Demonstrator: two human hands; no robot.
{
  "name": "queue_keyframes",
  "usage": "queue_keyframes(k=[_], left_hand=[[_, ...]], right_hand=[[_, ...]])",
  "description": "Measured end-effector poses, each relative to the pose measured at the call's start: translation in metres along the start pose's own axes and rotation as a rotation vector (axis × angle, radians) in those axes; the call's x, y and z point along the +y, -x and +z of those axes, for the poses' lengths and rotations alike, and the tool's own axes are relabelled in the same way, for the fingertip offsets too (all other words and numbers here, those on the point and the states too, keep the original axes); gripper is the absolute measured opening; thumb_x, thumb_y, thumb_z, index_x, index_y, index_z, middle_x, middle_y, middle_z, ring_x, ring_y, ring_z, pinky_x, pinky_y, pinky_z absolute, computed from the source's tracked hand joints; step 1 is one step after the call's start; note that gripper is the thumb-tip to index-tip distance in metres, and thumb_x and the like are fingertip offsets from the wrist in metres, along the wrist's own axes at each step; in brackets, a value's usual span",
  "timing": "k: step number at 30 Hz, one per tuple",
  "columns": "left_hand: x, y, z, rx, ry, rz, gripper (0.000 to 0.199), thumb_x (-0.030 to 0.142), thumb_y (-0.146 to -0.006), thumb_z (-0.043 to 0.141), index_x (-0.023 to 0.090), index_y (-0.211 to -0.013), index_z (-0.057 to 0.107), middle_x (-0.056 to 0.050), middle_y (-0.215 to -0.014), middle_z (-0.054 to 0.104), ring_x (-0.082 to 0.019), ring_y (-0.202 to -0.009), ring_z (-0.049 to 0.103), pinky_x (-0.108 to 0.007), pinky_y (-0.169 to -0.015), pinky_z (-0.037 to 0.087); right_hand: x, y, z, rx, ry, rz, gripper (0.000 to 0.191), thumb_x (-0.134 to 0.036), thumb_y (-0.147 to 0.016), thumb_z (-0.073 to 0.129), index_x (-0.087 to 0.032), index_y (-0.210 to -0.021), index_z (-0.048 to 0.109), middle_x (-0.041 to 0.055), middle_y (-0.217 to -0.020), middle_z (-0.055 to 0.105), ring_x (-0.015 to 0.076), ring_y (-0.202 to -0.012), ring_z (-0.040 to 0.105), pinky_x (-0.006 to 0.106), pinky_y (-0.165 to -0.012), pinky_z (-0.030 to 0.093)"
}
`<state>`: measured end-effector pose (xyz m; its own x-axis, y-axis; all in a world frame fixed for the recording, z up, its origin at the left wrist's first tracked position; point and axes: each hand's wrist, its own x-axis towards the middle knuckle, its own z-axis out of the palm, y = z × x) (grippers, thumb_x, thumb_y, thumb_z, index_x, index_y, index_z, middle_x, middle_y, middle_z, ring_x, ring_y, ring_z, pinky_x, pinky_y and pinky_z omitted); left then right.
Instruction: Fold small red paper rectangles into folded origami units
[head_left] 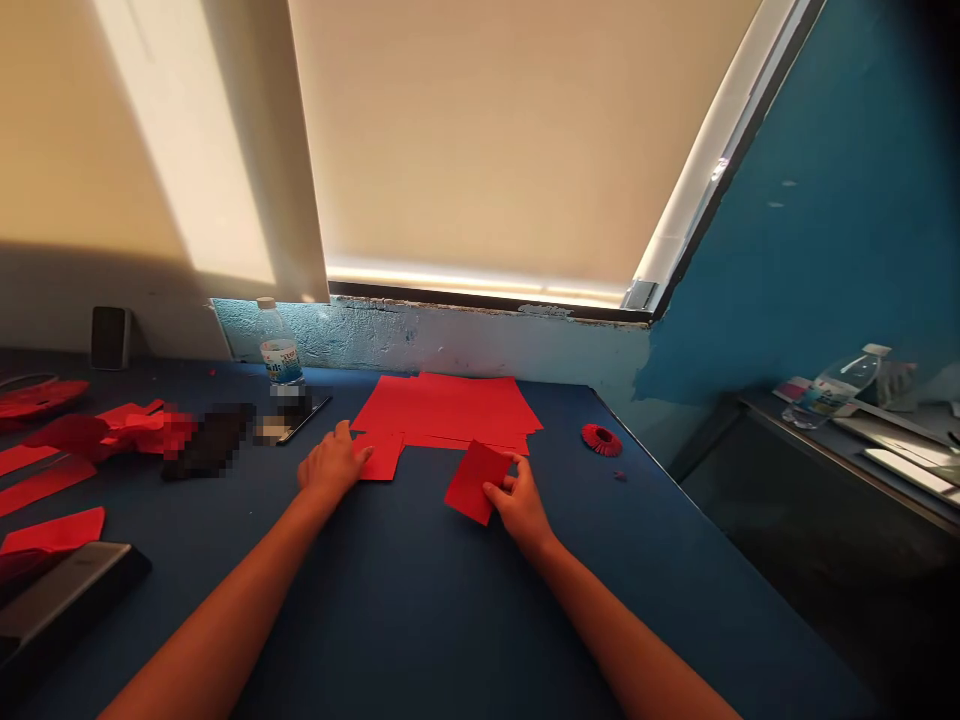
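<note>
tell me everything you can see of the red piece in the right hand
The red piece is a small, flat, roughly rectangular sheet, apparently paper or card. The right hand pinches its right side, thumb on the near face. It sits askew, nearer than the larger red sheets; whether it touches the blue table is unclear.

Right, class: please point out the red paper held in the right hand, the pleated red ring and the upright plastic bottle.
Held red paper (471, 484): head view, middle of its face.
Pleated red ring (592, 440): head view, its left side.
Upright plastic bottle (280, 361): head view, its label.
</note>
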<state>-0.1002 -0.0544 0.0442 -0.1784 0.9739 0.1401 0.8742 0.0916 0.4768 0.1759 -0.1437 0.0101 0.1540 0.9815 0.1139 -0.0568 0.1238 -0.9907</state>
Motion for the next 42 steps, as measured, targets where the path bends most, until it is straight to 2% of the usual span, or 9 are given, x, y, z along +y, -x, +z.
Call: queue_keyframes(k=[3,6,12,17,24,30,33,36,42], left_hand=[[0.020,0.027,-0.002,0.105,-0.043,0.182,0.058,0.049,-0.083,0.041,0.015,-0.131,0.042,-0.020,-0.116,0.054,-0.035,-0.101,0.055,-0.038,-0.074,0.042],[0.039,0.054,0.003,-0.137,0.233,0.458,0.047,0.050,-0.083,0.044,0.018,-0.114,0.058,-0.012,-0.097,0.063,-0.026,-0.087,0.059,-0.031,-0.071,0.041],[0.054,0.092,0.032,-0.465,0.690,0.551,0.036,0.047,-0.080,0.051,0.017,-0.090,0.068,-0.005,-0.076,0.065,-0.018,-0.063,0.055,-0.025,-0.057,0.039],[0.055,0.092,0.042,-0.562,1.026,0.355,0.041,0.042,-0.073,0.062,0.015,-0.104,0.061,-0.004,-0.071,0.064,-0.016,-0.059,0.056,-0.022,-0.050,0.039],[0.052,0.087,0.037,-0.588,1.002,0.144,0.039,0.045,-0.068,0.065,0.015,-0.092,0.058,0.004,-0.050,0.050,-0.009,-0.036,0.043,-0.017,-0.034,0.021],[0.047,0.081,0.055,-0.548,1.065,0.151,0.035,0.048,-0.071,0.062,0.015,-0.081,0.058,0.004,-0.049,0.048,-0.006,-0.035,0.035,-0.018,-0.035,0.020],[0.047,0.076,0.060,-0.499,1.130,0.175,0.036,0.044,-0.066,0.069,0.015,-0.083,0.058,-0.001,-0.065,0.060,-0.009,-0.044,0.047,-0.019,-0.039,0.029],[0.047,0.075,0.062,-0.583,1.128,0.241,0.038,0.043,-0.064,0.070,0.016,-0.090,0.061,-0.007,-0.082,0.066,-0.017,-0.065,0.059,-0.023,-0.052,0.042],[0.047,0.080,0.060,-0.662,0.935,0.364,0.030,0.040,-0.074,0.061,0.013,-0.086,0.064,0.000,-0.061,0.058,-0.007,-0.044,0.043,-0.019,-0.041,0.028]], right_hand=[[0.002,0.001,0.003,-0.064,0.032,-0.019,0.050,-0.030,-0.072,0.063,-0.022,-0.113,0.036,0.0012,-0.080,0.068,0.0196,-0.071,0.067,0.037,-0.069,0.053],[-0.001,0.004,0.003,-0.150,-0.018,-0.012,0.049,-0.031,-0.072,0.064,-0.024,-0.111,0.036,0.0010,-0.082,0.068,0.0200,-0.073,0.068,0.038,-0.070,0.053],[-0.007,0.014,0.007,-0.297,-0.030,-0.034,0.041,-0.031,-0.074,0.064,-0.025,-0.102,0.035,0.0006,-0.083,0.068,0.0184,-0.070,0.067,0.034,-0.064,0.053],[-0.001,0.019,0.008,-0.265,0.104,-0.203,0.048,-0.021,-0.078,0.054,-0.027,-0.120,0.032,0.0024,-0.100,0.063,0.0129,-0.069,0.062,0.029,-0.065,0.050],[0.001,0.021,0.004,-0.468,0.402,-0.380,0.049,-0.006,-0.068,0.055,-0.027,-0.113,0.057,0.0040,-0.107,0.056,0.0153,-0.081,0.059,0.032,-0.076,0.047],[0.005,0.013,0.006,-0.412,0.383,-0.368,0.011,-0.025,-0.077,0.061,-0.023,-0.083,0.071,0.0026,-0.094,0.056,0.0145,-0.074,0.056,0.028,-0.066,0.046],[0.005,0.011,0.006,-0.391,0.357,-0.366,0.011,-0.030,-0.077,0.062,-0.023,-0.076,0.071,0.0015,-0.085,0.055,0.0136,-0.067,0.054,0.028,-0.062,0.044],[0.005,0.011,0.004,-0.379,0.306,-0.314,0.012,-0.032,-0.076,0.064,-0.022,-0.074,0.070,0.0043,-0.105,0.054,0.0169,-0.078,0.057,0.029,-0.065,0.047],[0.006,0.008,0.001,-0.333,0.272,-0.276,0.021,-0.035,-0.078,0.060,-0.017,-0.068,0.064,0.0060,-0.101,0.059,0.0170,-0.080,0.057,0.028,-0.069,0.045]])
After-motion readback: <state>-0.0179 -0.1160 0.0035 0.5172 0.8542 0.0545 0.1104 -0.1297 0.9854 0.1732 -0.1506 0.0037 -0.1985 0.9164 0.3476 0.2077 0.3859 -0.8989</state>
